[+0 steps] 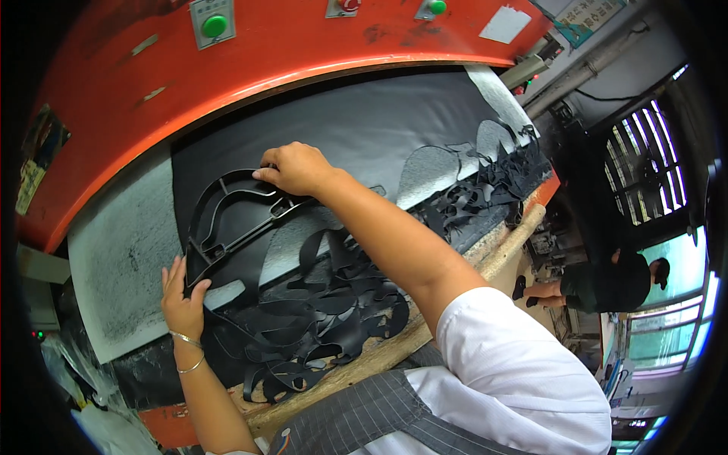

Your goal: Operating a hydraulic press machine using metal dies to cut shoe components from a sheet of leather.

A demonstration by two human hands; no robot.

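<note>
A black metal cutting die (227,216) with a curved outline and cross bars lies on a sheet of black material (364,129) under the red press head (250,61). My right hand (297,168) rests on the die's upper right part, fingers curled over its frame. My left hand (180,296), with two bangles at the wrist, touches the die's lower left corner with its fingers spread. Black cut-out scraps (318,311) lie heaped just below the die.
The pale cutting board (125,258) shows at the left and through cut holes. Green buttons (214,26) sit on the press head. More black offcuts (493,182) lie at the right. Another person (607,284) bends over at the far right near windows.
</note>
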